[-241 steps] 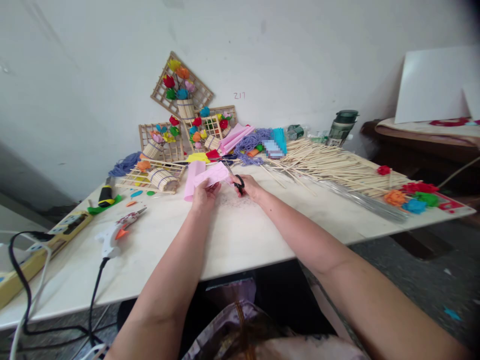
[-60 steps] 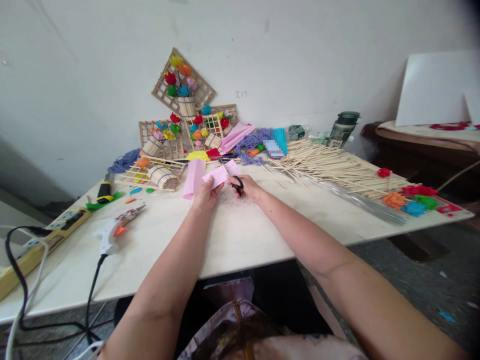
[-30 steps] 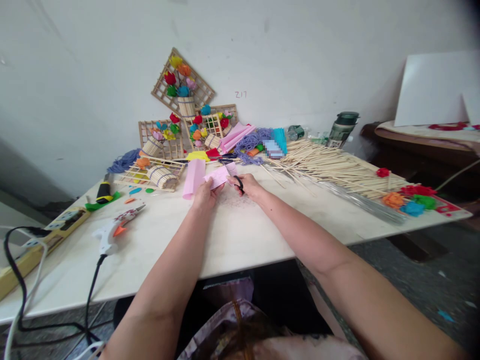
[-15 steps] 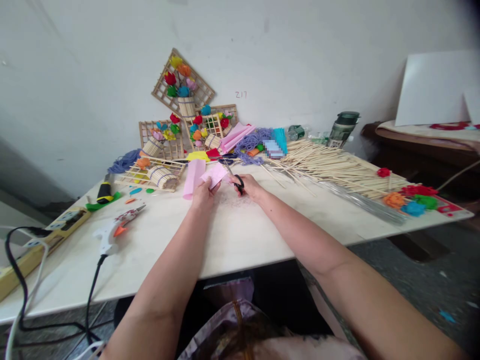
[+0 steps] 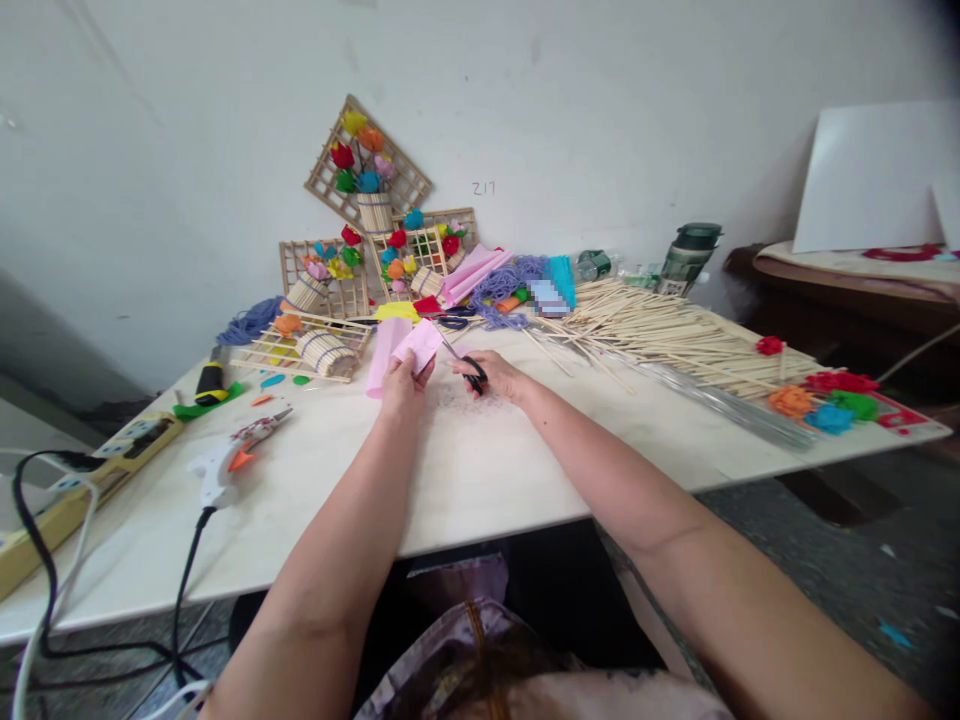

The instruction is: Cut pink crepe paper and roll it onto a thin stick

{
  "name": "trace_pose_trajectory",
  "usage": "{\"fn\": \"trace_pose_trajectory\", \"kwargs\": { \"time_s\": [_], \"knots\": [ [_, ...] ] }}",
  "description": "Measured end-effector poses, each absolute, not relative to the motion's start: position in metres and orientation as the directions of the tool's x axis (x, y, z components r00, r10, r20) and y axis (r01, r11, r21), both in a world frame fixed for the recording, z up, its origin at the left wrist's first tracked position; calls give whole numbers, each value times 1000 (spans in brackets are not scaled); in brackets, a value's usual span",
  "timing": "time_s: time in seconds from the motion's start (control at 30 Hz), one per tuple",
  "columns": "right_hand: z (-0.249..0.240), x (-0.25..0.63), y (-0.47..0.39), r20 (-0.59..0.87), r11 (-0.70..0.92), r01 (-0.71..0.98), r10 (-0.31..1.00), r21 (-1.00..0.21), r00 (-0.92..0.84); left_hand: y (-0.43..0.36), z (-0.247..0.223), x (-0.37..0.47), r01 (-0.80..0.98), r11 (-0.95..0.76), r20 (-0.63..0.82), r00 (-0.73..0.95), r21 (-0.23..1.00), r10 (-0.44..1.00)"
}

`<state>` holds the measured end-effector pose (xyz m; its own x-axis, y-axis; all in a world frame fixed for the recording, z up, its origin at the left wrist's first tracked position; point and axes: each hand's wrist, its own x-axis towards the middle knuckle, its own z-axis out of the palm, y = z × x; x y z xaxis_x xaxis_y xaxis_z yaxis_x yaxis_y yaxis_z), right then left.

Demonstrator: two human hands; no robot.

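Between the thumb and fingers of my left hand (image 5: 405, 382) is a piece of pink paper (image 5: 420, 345), raised over the table (image 5: 480, 470). My right hand (image 5: 491, 375) grips black-handled scissors (image 5: 474, 374), their blades pointing up and left toward the paper's right edge. A small gap seems to lie between blades and paper. Behind my left hand lies a larger pink paper sheet (image 5: 384, 352), partly hidden by the hand and the held piece.
A hot glue gun (image 5: 219, 470), utility knife (image 5: 211, 382) and power strip (image 5: 142, 440) lie at left. Lattice panels with paper flowers (image 5: 367, 165) lean against the wall. Purple cord (image 5: 510, 285) and many thin wooden sticks (image 5: 652, 330) spread behind and right. A dark bottle (image 5: 686, 260) stands beyond.
The held pink paper has turned and shifted slightly left, now looking narrower. The scissors have come away from it, and their blades show more clearly.
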<state>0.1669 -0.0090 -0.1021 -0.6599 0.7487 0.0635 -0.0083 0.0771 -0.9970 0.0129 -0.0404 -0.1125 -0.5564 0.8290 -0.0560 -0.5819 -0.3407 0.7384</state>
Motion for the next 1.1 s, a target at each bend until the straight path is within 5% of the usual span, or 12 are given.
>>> {"fn": "trace_pose_trajectory", "kwargs": {
  "time_s": [0.33, 1.1],
  "knots": [
    [-97, 164, -15, 13, 127, 113, 720, -985, -694, -40, -113, 15, -586, -305, -20, -482, 750, 876],
    [-106, 162, -11, 36, 86, 33, 693, -996, -720, -39, -113, 14, -574, -270, -39, -467, 773, 883]
  ]
}}
